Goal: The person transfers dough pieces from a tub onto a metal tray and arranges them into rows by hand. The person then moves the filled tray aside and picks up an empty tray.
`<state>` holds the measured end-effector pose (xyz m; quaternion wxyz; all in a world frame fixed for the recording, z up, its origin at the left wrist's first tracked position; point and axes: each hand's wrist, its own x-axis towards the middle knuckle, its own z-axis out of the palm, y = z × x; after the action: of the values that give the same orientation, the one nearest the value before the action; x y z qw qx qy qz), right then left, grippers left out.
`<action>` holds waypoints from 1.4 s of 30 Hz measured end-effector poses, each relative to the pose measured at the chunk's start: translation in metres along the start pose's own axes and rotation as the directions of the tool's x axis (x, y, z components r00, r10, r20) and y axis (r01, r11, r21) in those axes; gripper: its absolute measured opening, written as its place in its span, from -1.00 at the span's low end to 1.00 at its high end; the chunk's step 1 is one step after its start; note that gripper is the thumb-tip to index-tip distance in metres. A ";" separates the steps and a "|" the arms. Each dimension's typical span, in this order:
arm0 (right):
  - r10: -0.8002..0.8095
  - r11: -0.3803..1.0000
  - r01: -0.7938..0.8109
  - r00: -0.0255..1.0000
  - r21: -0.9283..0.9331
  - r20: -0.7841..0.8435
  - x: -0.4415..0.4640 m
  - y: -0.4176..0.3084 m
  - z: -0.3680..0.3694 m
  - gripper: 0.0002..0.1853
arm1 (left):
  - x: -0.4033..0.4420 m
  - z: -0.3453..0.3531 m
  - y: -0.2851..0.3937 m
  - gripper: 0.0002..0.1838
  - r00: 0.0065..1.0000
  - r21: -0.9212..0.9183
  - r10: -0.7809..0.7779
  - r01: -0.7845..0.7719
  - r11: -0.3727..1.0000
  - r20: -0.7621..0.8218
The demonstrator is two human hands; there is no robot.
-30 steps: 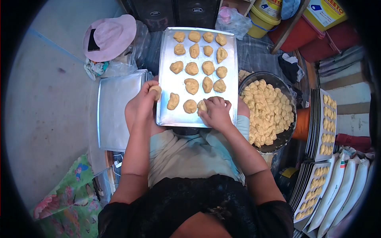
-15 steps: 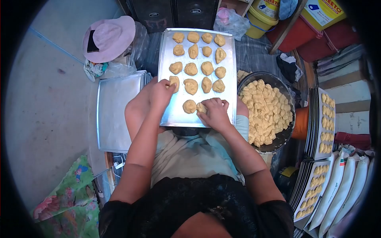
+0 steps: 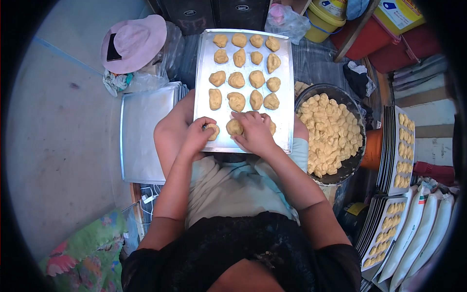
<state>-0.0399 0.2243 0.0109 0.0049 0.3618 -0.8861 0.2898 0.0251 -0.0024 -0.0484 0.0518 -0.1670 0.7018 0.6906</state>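
A metal baking tray [image 3: 204, 104] rests across my lap, with rows of yellowish dough balls [image 3: 236, 80] on it. At the near left corner my left hand [image 3: 196, 136] is closed around a dough piece [image 3: 213, 132], fingertips on its top and side. My right hand [image 3: 256, 130] grips another dough ball [image 3: 234, 127] in the same nearest row, thumb on the near side and fingers on the far side. Partly hidden behind the right hand is one more dough piece [image 3: 272, 128].
A black tub [image 3: 357, 163] heaped with dough lumps stands right of my knee. Stacked trays [image 3: 146, 141] lie at my left. Further right are filled trays [image 3: 403, 151] and long white bags [image 3: 418, 233]. A pink hat [image 3: 134, 39] and buckets [image 3: 323, 22] are farther back.
My left hand has moved from the fourth row's left piece to a dough piece in the nearest row. My right hand has shifted left onto the neighbouring ball, and a piece now lies behind it.
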 end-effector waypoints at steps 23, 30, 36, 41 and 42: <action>0.111 0.984 -0.110 0.994 -0.140 -0.002 -0.013 0.015 -0.017 -0.65 | -0.029 0.018 0.022 -0.64 0.903 0.704 0.416 -0.227 0.673 -0.106; 0.215 0.970 -0.213 0.977 0.114 -0.002 -0.002 0.004 -0.001 -0.65 | -0.032 0.020 0.018 -0.55 0.917 0.752 0.386 -0.185 0.633 -0.100; 0.053 0.998 -0.057 0.991 -0.030 -0.125 0.001 0.002 0.013 -0.69 | -0.032 0.018 0.020 -0.55 0.884 0.763 0.456 -0.225 0.606 -0.101; 0.200 0.979 -0.206 0.961 -0.011 -0.190 -0.027 0.034 -0.041 -0.62 | -0.043 0.020 0.044 -0.57 0.849 0.712 0.529 -0.366 0.600 -0.009; 0.214 0.977 -0.207 0.963 0.058 -0.163 -0.033 0.040 -0.039 -0.60 | -0.043 0.026 0.051 -0.59 0.850 0.732 0.525 -0.375 0.569 0.028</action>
<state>-0.0490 0.2884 0.0163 0.0413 0.2399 -0.9098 0.3360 0.0460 0.0299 0.0118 -0.1343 -0.0142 0.9332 0.3330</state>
